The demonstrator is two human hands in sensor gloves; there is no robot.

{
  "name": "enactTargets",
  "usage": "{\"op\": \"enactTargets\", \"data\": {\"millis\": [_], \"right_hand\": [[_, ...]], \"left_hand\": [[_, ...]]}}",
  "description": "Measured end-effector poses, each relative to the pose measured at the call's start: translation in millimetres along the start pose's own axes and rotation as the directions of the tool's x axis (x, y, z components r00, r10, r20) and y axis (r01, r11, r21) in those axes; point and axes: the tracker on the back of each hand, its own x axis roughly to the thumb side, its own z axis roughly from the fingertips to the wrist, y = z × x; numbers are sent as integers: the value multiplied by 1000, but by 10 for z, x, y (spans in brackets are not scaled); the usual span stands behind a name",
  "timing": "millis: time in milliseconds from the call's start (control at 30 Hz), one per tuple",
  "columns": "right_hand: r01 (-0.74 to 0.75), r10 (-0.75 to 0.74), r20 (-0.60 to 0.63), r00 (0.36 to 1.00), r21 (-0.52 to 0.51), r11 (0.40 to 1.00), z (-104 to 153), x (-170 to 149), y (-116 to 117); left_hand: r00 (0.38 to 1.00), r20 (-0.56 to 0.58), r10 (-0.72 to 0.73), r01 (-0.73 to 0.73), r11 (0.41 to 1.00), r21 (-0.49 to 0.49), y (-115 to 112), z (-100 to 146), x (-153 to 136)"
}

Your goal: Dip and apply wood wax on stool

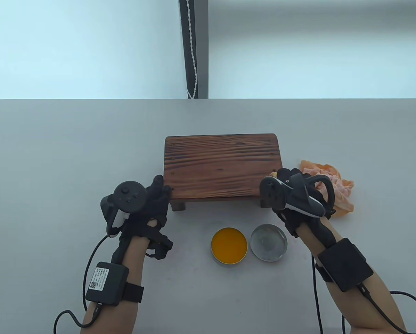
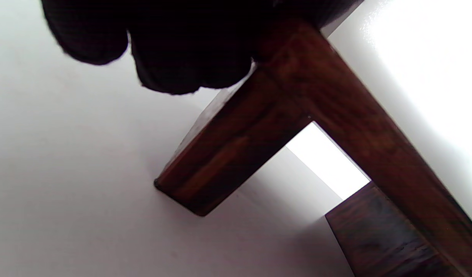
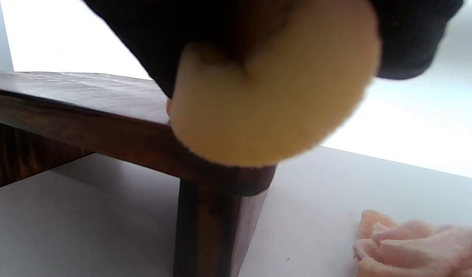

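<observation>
stool [image 1: 223, 167]: dark wood, standing on the grey table [image 1: 72, 156], directly ahead of both sets of fingers; left fingers at its near-left corner, right fingers at its near-right corner
left hand [image 1: 148, 205]: gloved fingers [image 2: 182, 57] curled at the stool's near-left corner, above the leg; wrist view shows fingertips right against the top's edge, but can't tell whether they actually grip it or just rest there
right hand [image 1: 291, 195]: fingers closed together, pinching a round yellow sponge pad [image 3: 274, 100]
sponge pad: sits under the right fingertips, pressed against the stool's near-right corner edge, just above the leg; in the table view only a sliver of it shows beside the fingers
wax tin [image 1: 229, 245]: open, orange wax inside, on the table behind both sets of fingers, toward the person, between the two wrists and well apart from the fingertips
lid [image 1: 269, 242]: silvery, round, lying just right of the tin, close to the right wrist, not touched
cloth [image 1: 340, 189]: peach, crumpled, on the table just right of the right fingers, beside the stool's right end; not touching the sponge in the wrist view
trackers: one strapped on the back of each hand, fingers free of them
</observation>
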Motion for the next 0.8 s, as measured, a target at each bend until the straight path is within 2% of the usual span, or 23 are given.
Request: {"op": "enactTargets", "data": {"millis": [100, 200, 367, 467, 567, 667, 800], "right_hand": [[-33, 30, -61, 998, -47, 998, -82, -117, 43], [-20, 17, -94, 995, -30, 999, -74, -203, 40], [-65, 65, -20, 998, -6, 998, 155, -66, 3], [-38, 39, 14, 999, -8, 999, 139, 22, -6], [-13, 13, -15, 1000, -21, 1000, 25, -25, 17], [23, -27, -100, 995, -41, 999, -79, -175, 57], [-3, -3, -126, 992, -42, 999, 17, -258, 65]], "left_hand": [[1000, -1, 0, 0, 1000, -9, 9, -5, 1], [1000, 1, 1, -1, 1000, 1, 1, 2, -5], [1000, 2, -10, 10, 1000, 6, -3, 5, 2], [1000, 5, -17, 17, 1000, 9, -5, 3, 1], [1000, 5, -14, 14, 1000, 11, -9, 5, 2], [1000, 5, -17, 17, 1000, 10, -8, 3, 1], [1000, 5, -12, 12, 1000, 7, -8, 4, 2]]}}
